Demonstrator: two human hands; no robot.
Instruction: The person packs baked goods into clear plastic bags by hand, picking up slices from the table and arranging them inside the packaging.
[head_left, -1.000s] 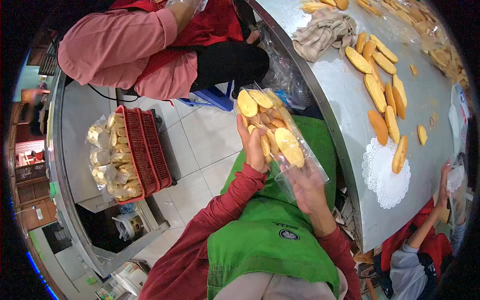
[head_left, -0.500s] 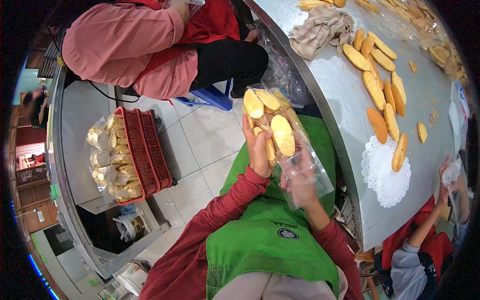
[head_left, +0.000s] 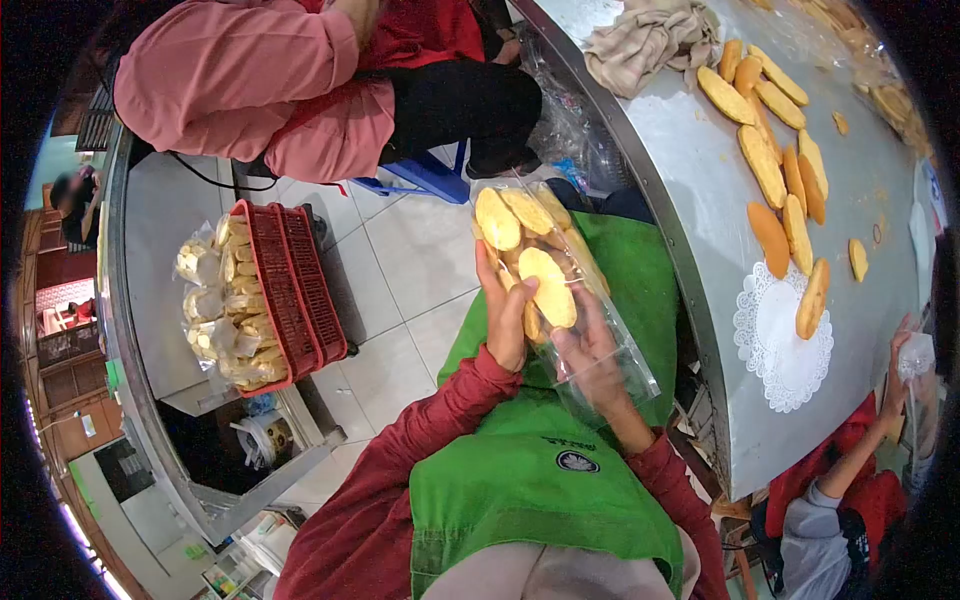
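A clear plastic bag with several yellow oval slices in it lies across both my hands above the green apron. My left hand grips the bag's left side, its thumb on top near a slice. At the bag's lower, open-looking end, my right hand is partly behind or inside the plastic, its fingers around the lower edge of a yellow slice. On the metal table to the right, several more slices lie in a loose group, one overlapping a white lace paper doily.
A crumpled cloth rests at the table's top edge. On the left stands a red basket with filled bags. A person in pink sleeves sits at top left; another person's arm is at lower right.
The slice by my right hand has moved slightly left and down. My right hand has shifted against the bag. The view has shifted a little, and the pink-sleeved person's arm has moved.
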